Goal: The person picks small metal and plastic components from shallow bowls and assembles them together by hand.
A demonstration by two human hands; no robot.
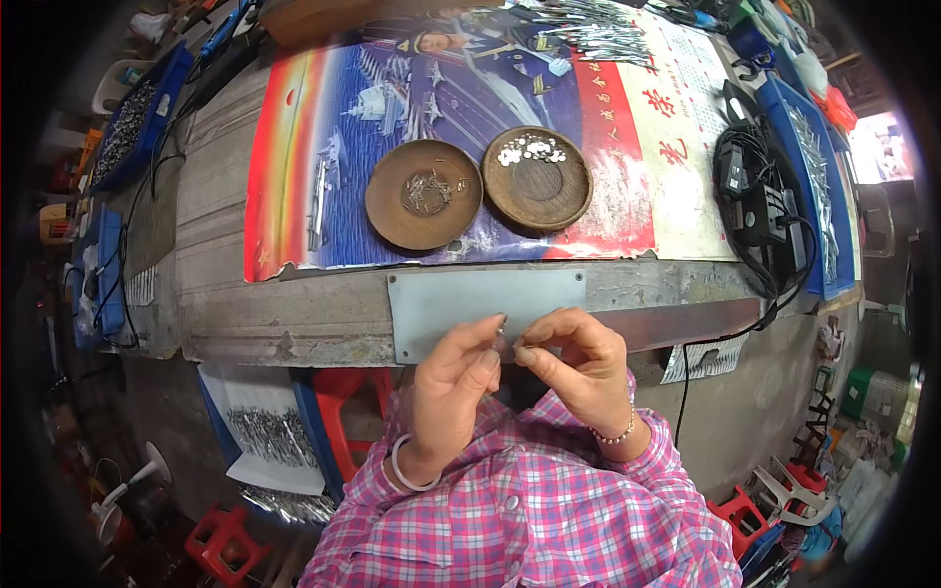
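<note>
Head view: tiny metal piece (501,331) pinched between left fingers (474,338); right fingers (551,368) together, contents unclear.

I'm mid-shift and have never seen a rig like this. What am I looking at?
There's no machine: these are a person's bare hands, seen from a fisheye camera on their head, looking down, so straight edges bend. On the table lies a colourful printed paper sheet with two round brown wooden dishes: the left dish holds thin metallic pins, the right dish small white pieces. Nearer is a flat grey rectangular plate. The left hand pinches a tiny shiny piece; the right hand is beside it, its contents too small to tell.
</note>
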